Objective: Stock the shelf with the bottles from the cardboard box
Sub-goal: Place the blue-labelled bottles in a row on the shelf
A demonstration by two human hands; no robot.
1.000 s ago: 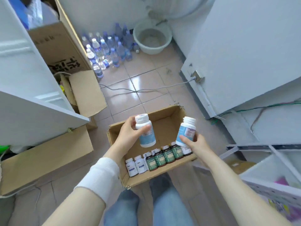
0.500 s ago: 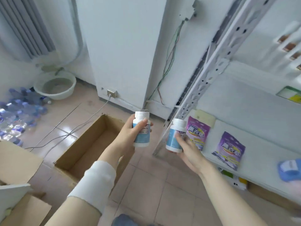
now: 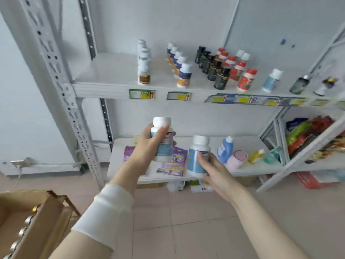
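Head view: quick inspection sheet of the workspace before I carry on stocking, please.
Surface: upper shelf, bare at its left end.
Job's things: left bottle and right bottle, white-capped, blue-labelled; bottle rows on that shelf; cardboard box lower left, capped bottles inside.
Clutter: purple pouches, blue jug, pink roll on lower shelf.
Grippers: left hand grips left bottle; right hand grips right bottle.
Cables: nothing clear; wall socket low left, blurred.
Surroundings: tiled floor; snack packs at right.
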